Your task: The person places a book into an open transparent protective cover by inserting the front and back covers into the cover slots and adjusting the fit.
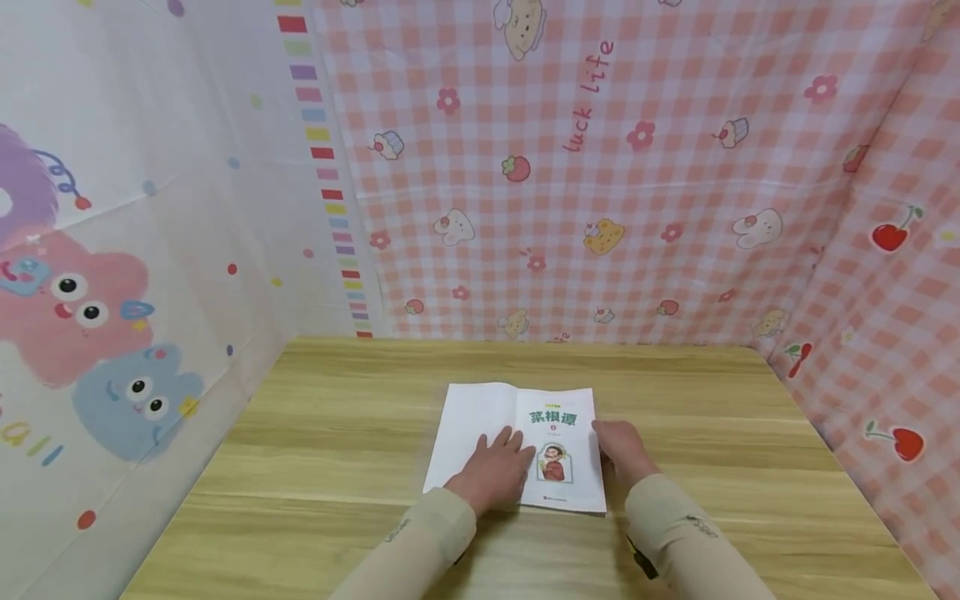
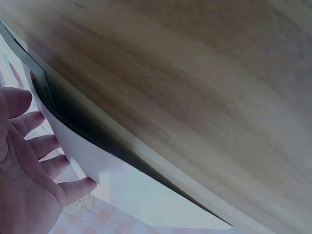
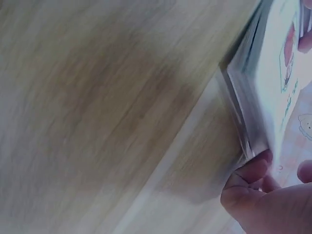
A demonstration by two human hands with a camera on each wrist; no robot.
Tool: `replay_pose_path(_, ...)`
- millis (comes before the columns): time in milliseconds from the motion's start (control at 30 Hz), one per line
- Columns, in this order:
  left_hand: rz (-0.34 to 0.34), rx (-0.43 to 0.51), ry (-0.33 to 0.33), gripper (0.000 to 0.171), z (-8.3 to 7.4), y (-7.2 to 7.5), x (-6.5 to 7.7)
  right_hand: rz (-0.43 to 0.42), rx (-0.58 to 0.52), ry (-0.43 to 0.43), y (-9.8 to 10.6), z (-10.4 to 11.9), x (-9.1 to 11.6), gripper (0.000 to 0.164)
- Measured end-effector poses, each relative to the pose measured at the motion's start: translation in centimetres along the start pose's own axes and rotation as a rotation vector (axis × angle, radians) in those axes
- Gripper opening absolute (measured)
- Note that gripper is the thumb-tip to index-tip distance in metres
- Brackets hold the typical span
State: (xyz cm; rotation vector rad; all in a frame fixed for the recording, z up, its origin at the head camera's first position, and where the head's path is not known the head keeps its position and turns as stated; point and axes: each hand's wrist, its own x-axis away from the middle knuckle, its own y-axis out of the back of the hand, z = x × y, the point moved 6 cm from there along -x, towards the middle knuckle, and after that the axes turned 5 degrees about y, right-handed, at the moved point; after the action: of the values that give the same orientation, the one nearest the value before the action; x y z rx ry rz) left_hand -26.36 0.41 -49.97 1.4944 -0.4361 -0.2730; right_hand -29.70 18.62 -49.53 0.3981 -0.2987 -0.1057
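The Chinese book (image 1: 474, 421) lies spread on the bench (image 1: 300, 467), its long page edges running away from the person. The right hand (image 1: 624, 448) is nearer the title page's (image 1: 588, 471) outer edge, its grip curled about it, leaf count unclear; the left hand (image 1: 495, 473), fingers extended and gripping nothing, rests across the fold.

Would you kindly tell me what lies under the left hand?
Under the left hand lies the open book, around its centre fold; anything printed where the hand covers it cannot be seen.
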Motion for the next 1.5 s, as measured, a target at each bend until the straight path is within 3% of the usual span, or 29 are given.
replay_pose_path(133,0.014,0.019,0.004,0.044,0.0,-0.2,0.0,0.032,-0.048,-0.004,-0.3,0.1,-0.1,0.054)
replay_pose_path(333,0.020,0.039,0.014,0.046,0.1,-0.2,0.1,0.089,0.036,0.022,-1.0,0.3,-0.1,0.053)
replay_pose_path(800,0.042,0.068,0.017,0.049,0.0,-0.3,0.2,0.022,0.110,0.070,-1.0,1.0,0.3,0.049)
replay_pose_path(1033,-0.012,0.100,0.037,0.051,0.4,0.1,-0.2,-0.006,0.171,0.191,-0.4,3.5,0.8,0.044)
replay_pose_path(1200,-0.033,0.140,0.056,0.053,0.5,0.6,-0.6,-0.014,0.163,0.223,-0.7,5.6,1.3,0.043)
replay_pose_path(1400,-0.080,0.284,0.056,0.048,0.7,2.3,-0.7,-0.037,0.150,0.262,-1.5,7.4,1.6,0.042)
replay_pose_path(1500,-0.112,0.411,0.037,0.041,1.0,3.7,-0.6,-0.040,0.111,0.268,-1.9,7.9,1.8,0.042)
